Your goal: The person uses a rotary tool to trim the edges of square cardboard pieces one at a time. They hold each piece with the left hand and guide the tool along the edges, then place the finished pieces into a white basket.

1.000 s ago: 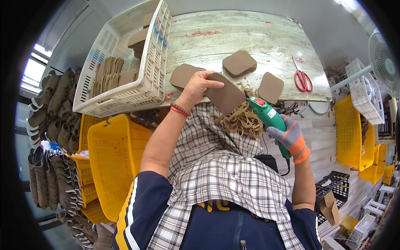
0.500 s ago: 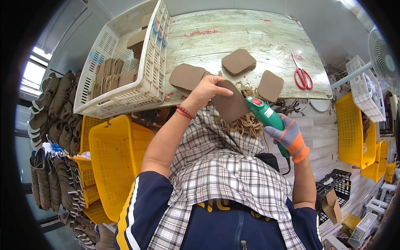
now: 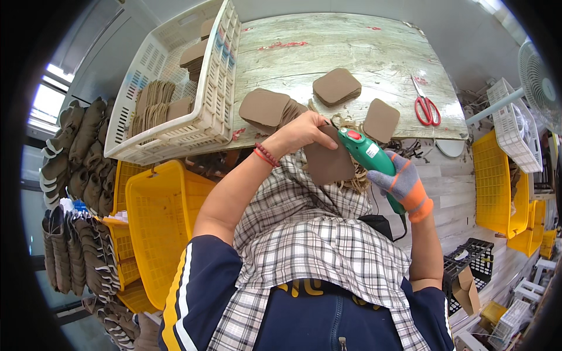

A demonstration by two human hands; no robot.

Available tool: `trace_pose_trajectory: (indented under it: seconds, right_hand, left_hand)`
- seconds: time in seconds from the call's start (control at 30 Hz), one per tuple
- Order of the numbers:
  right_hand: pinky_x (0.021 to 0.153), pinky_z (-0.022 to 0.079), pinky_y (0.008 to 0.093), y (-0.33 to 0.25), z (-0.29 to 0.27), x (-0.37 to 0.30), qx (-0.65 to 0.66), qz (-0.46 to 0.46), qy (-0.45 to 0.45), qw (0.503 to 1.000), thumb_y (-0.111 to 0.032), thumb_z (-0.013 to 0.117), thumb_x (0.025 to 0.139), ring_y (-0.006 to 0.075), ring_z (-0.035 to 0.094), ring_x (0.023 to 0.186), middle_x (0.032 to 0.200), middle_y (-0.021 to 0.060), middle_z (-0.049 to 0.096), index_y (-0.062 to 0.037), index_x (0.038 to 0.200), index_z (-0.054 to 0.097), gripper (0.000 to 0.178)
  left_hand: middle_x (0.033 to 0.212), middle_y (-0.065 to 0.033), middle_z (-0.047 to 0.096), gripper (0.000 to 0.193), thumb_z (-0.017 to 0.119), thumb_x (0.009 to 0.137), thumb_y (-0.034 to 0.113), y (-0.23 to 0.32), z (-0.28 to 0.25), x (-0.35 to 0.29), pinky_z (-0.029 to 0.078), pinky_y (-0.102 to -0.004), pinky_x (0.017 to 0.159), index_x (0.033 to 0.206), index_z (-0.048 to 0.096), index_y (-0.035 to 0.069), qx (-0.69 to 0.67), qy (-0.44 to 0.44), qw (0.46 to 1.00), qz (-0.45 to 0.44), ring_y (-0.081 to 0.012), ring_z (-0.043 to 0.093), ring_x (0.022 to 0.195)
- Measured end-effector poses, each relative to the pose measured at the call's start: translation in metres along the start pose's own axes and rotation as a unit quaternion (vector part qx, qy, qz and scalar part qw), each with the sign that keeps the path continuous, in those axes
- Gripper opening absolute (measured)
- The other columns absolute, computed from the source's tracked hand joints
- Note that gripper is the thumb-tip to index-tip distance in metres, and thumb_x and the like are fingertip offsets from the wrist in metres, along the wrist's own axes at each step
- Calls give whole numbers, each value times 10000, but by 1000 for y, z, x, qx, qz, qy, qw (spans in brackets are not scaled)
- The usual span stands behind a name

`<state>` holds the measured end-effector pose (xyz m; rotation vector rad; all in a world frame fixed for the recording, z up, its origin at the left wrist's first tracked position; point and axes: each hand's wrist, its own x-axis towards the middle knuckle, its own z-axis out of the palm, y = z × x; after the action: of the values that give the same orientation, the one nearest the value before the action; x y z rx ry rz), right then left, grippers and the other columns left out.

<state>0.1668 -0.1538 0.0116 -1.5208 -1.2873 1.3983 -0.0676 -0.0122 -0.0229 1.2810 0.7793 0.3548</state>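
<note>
My bare left hand [image 3: 303, 133] pinches a brown rounded-corner fabric piece [image 3: 329, 165] by its upper edge, thumb on top, above my lap. In a grey and orange glove, my right hand [image 3: 404, 186] grips a green handheld electric cutter [image 3: 370, 153] with a red button. The cutter's tip meets the upper right edge of the piece; its blade is too small to make out. Thin trimmed strips [image 3: 355, 179] hang beside and under the piece. On the table lie a fanned stack of brown pieces [image 3: 264, 110], a neat stack [image 3: 336, 88] and another piece [image 3: 381, 120].
Red-handled scissors [image 3: 427, 110] lie at the right of the worn table [image 3: 328, 44]. A white crate [image 3: 215, 105] with brown pieces stands on its left. Yellow baskets [image 3: 153, 234] stand at my left, another yellow crate [image 3: 490, 187] at right. A white fan [image 3: 535, 79] is far right.
The held piece has turned and come slightly nearer to me. The cutter's tip has moved left and up along its edge, and my left hand has shifted slightly right and down.
</note>
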Motion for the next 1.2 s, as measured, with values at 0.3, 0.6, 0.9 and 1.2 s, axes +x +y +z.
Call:
trace_pose_trajectory:
  seconds: [0.3, 0.6, 0.9, 1.2]
  right_hand:
    - [448, 405, 209, 13, -14, 4, 25, -14, 87, 996, -220, 776, 765, 50, 502, 511, 719, 5, 600, 9, 1078, 580, 434]
    - [439, 398, 219, 37, -24, 6, 34, -6, 173, 984, -223, 766, 776, 60, 492, 489, 711, 2, 603, -15, 1049, 586, 387]
    - [450, 417, 230, 55, -21, 10, 12, -9, 195, 981, -257, 776, 761, 69, 501, 490, 710, 18, 608, -3, 1038, 594, 417]
    - [535, 459, 247, 38, -14, 20, -11, -25, 223, 974, -281, 782, 752, 82, 549, 592, 771, 35, 645, -5, 1067, 609, 453]
  left_hand:
    - [953, -107, 666, 357, 702, 774, 90, 18, -112, -43, 505, -339, 810, 1107, 611, 0, -54, 251, 959, 119, -201, 621, 907]
    - [1346, -173, 452, 511, 633, 836, 332, 13, -20, 80, 211, -518, 1069, 1220, 548, 6, 657, 392, 631, 129, -338, 279, 1348]
    - [1066, -130, 523, 552, 771, 696, 237, -7, -5, 119, 260, -478, 1004, 1124, 497, 22, 500, 472, 719, 103, -307, 410, 1150]
    - [1126, -92, 601, 314, 600, 838, -69, -4, 14, 93, 501, -333, 906, 1134, 545, 18, -406, 248, 845, 246, -208, 579, 1045]
